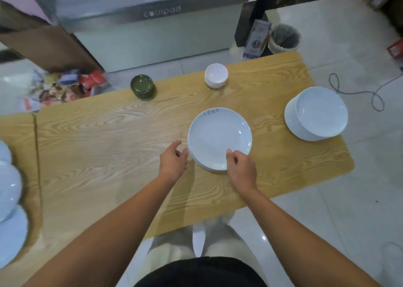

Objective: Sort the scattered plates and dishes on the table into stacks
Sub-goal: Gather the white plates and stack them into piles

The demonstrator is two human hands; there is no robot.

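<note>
A stack of white flat plates (219,134) sits in the middle of the wooden table (104,147). My left hand (173,159) is at the stack's near-left edge, thumb raised and fingers loosely curled just beside the rim. My right hand (241,169) is at the near rim, thumb on the top plate and fingers curled at its edge. Farther back stand a stack of small white bowls (216,75) and a stack of dark green dishes (142,87). A stack of large white bowls (316,116) stands at the right end. Several white dishes (9,188) lie at the left edge, partly cut off.
The table's right end and near edge border tiled floor. A grey display cabinet (152,36) stands behind the table. Snack wrappers (61,86) lie on the floor at back left, a bin (284,39) at back right, and a cable (357,92) at right.
</note>
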